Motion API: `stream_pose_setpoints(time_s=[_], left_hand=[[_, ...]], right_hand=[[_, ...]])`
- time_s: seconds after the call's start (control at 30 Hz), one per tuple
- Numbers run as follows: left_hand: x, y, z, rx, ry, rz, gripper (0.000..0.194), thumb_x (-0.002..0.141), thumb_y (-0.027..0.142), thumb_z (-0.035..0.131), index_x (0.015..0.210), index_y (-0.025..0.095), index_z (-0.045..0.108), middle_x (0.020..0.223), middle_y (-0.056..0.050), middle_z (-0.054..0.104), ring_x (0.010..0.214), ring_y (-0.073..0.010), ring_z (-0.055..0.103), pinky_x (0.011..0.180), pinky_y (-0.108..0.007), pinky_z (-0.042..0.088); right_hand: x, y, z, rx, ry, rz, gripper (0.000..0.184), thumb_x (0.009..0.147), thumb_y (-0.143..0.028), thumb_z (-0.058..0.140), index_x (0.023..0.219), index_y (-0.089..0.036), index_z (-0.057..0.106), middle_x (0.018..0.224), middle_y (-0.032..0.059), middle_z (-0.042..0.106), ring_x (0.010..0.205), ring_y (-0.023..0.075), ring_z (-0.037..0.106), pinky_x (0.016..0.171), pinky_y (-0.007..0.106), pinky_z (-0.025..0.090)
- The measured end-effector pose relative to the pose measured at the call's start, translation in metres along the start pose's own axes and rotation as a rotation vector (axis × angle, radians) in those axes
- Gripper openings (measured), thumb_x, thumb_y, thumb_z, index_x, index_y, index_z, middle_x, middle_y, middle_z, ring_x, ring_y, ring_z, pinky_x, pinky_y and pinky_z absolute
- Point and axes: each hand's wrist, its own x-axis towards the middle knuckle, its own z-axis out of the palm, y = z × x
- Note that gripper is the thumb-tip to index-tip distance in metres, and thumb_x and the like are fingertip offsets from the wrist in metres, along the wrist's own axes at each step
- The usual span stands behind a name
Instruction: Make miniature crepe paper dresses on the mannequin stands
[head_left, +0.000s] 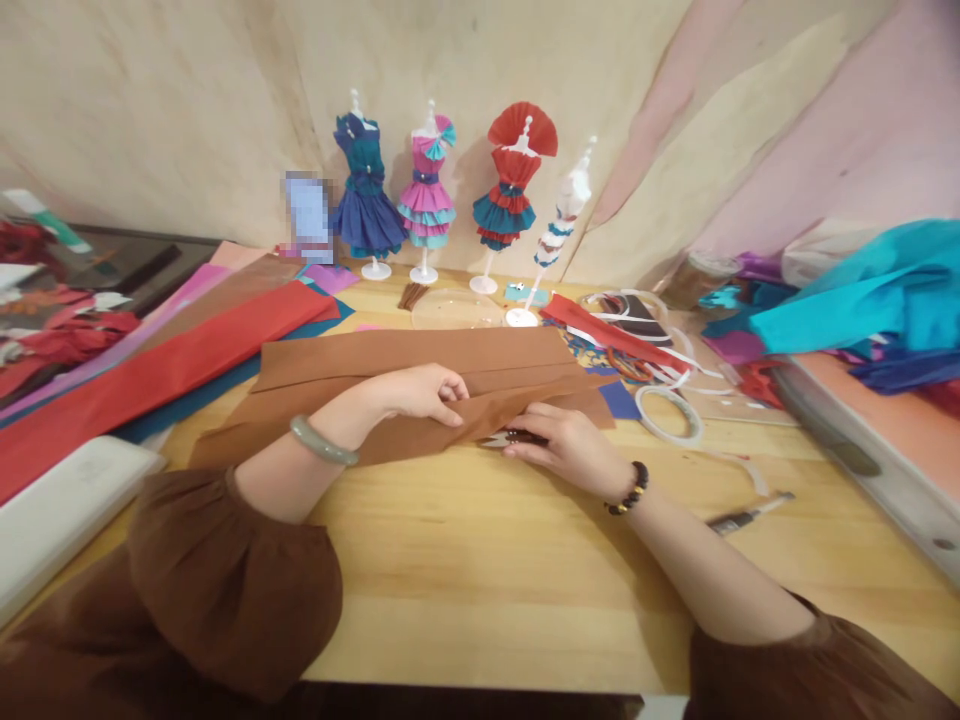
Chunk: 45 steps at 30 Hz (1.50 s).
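Observation:
Brown sheet material (pixel 420 350), which could be cloth or crepe paper, lies in folded layers across the middle of the table. My left hand (pixel 424 392) pinches its near edge between thumb and fingers. Just to the right, my right hand (pixel 566 445) is closed around dark-handled scissors (pixel 496 439), their short silver blades pointing left beside that same edge. Part of the scissors is hidden in my fingers. The sheet's right end rises in a crease over the right hand's fingers.
Dressed miniature mannequins (pixel 506 190) stand along the wall. Red sheet material (pixel 180 350) and a white box-like object (pixel 67 520) lie left. To the right are a tape roll (pixel 670 416), a dark-handled tool (pixel 750 514) and an orange-lined tray (pixel 847 460) with turquoise cloth-like material (pixel 847 300).

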Motion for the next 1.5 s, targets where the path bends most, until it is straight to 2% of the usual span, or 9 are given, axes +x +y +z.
stream_pose_setpoints(time_s=[0.23,0.37,0.63,0.83,1.0,1.23,1.5], left_hand=[[0.004,-0.001,0.007,0.040,0.055,0.011,0.039,0.060,0.037,0.074,0.093,0.019,0.066,0.095,-0.004,0.071,0.090,-0.0209,0.064,0.075,-0.027,0.045],[0.006,0.001,0.011,0.078,0.082,-0.007,0.033,0.063,0.035,0.073,0.091,0.019,0.066,0.097,-0.004,0.072,0.092,-0.0206,0.064,0.075,-0.026,0.046],[0.008,0.002,0.015,0.124,0.099,-0.043,0.057,0.055,0.034,0.080,0.107,0.022,0.062,0.111,-0.005,0.068,0.097,-0.0219,0.064,0.077,-0.026,0.047],[0.003,0.014,0.020,0.221,0.157,-0.060,0.056,0.056,0.034,0.080,0.107,0.022,0.060,0.108,-0.003,0.068,0.099,-0.0230,0.063,0.082,-0.029,0.045],[0.001,0.019,0.021,0.270,0.155,-0.076,0.058,0.056,0.037,0.080,0.108,0.023,0.060,0.111,-0.004,0.067,0.104,-0.0248,0.061,0.084,-0.030,0.045],[0.001,0.016,0.019,0.235,0.165,-0.061,0.054,0.061,0.042,0.077,0.110,0.023,0.061,0.112,-0.004,0.067,0.105,-0.0242,0.061,0.086,-0.029,0.045],[0.009,0.002,0.016,0.090,0.089,-0.072,0.049,0.059,0.034,0.079,0.104,0.022,0.064,0.108,-0.004,0.070,0.102,-0.0225,0.063,0.078,-0.024,0.047]], right_hand=[[-0.001,-0.003,0.001,-0.120,-0.010,-0.038,0.042,0.092,-0.055,0.044,0.100,-0.020,0.067,0.091,0.0075,0.067,0.076,0.0174,0.065,0.065,0.027,0.046],[-0.004,0.000,0.002,-0.153,-0.012,-0.072,0.039,0.093,-0.052,0.044,0.099,-0.022,0.068,0.093,0.0065,0.067,0.076,0.0154,0.064,0.064,0.025,0.045],[-0.005,0.001,0.008,-0.018,0.037,-0.004,0.039,0.091,-0.054,0.047,0.096,-0.021,0.066,0.087,0.0061,0.067,0.074,0.0164,0.063,0.066,0.027,0.047],[-0.004,-0.001,0.011,-0.014,0.055,-0.014,0.041,0.091,-0.056,0.046,0.095,-0.021,0.068,0.085,0.0059,0.066,0.072,0.0159,0.063,0.063,0.026,0.046],[-0.003,-0.002,0.011,0.017,0.072,-0.021,0.042,0.091,-0.055,0.045,0.092,-0.021,0.069,0.084,0.0058,0.066,0.071,0.0153,0.062,0.062,0.026,0.046],[-0.003,0.002,0.012,0.070,0.081,-0.011,0.044,0.091,-0.057,0.044,0.093,-0.021,0.070,0.082,0.0061,0.067,0.070,0.0156,0.063,0.063,0.026,0.047],[-0.004,0.004,0.014,0.108,0.105,-0.017,0.038,0.091,-0.053,0.049,0.092,-0.021,0.070,0.081,0.0060,0.067,0.070,0.0154,0.062,0.064,0.025,0.046]])
